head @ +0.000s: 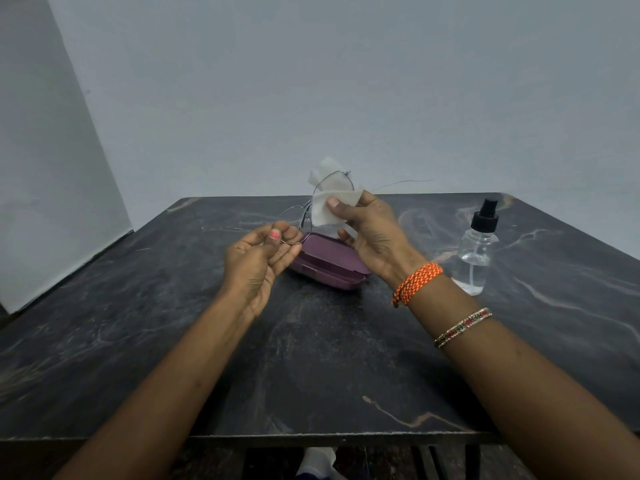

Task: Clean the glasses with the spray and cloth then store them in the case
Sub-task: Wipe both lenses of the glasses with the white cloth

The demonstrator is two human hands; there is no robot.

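Pinching one rim steadied the glasses (311, 206) in left fingers (277, 237), so right fingers (341, 211) squeezed cloth (329, 199) around the other lens.

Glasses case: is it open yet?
No, the purple case lies shut on the table while the left hand and right hand hold the glasses above it.

Both forearms extend forward above the tabletop. Left hand (258, 258), palm turned inward, pinches the glasses (311, 206) between thumb and curled fingers. Right hand (369, 232), raised slightly higher, pinches the cloth (327, 206) with its thumb.
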